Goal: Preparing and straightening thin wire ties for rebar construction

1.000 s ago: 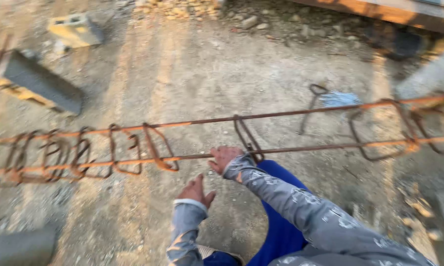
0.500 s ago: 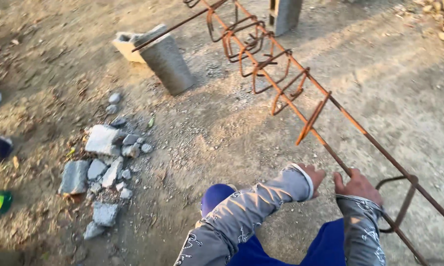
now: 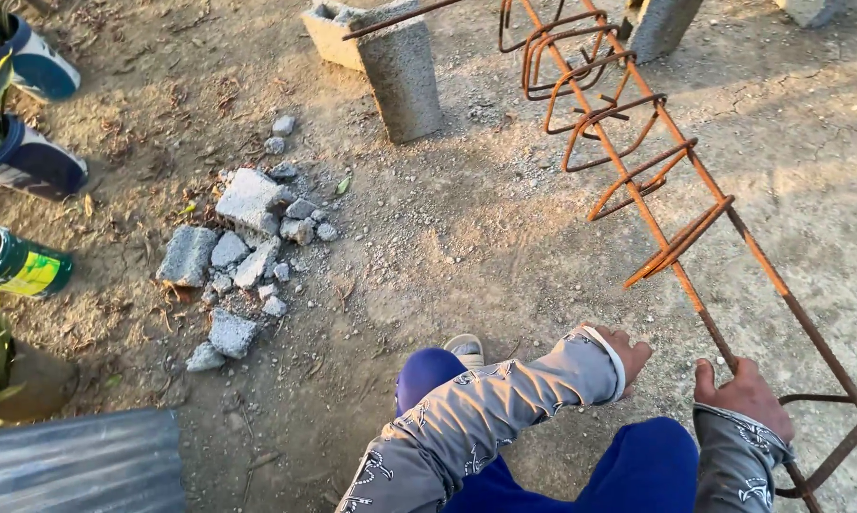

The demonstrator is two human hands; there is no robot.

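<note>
A long rusty rebar cage [image 3: 637, 190] runs from the top centre down to the bottom right, raised off the dirt. Several bent stirrups [image 3: 590, 114] are bunched along its upper part, one stirrup [image 3: 680, 242] sits alone lower down, and another [image 3: 828, 456] is by my right wrist. My right hand [image 3: 744, 394] is closed around the near bar. My left hand [image 3: 630, 353], in a grey patterned sleeve, reaches across my blue-trousered knees and sits just left of that bar. Its fingers are mostly hidden by the cuff.
A concrete block [image 3: 395, 71] props a bar at the top, with a second block [image 3: 661, 24] behind the cage. Broken concrete rubble [image 3: 243, 237] lies on the dirt to the left. Potted plants in cans [image 3: 29, 161] line the left edge. A corrugated sheet [image 3: 77, 465] fills the bottom left.
My view has swung from side-on to looking along the cage, then moved slightly closer. Both hands stay at the same spot on the near bar.
</note>
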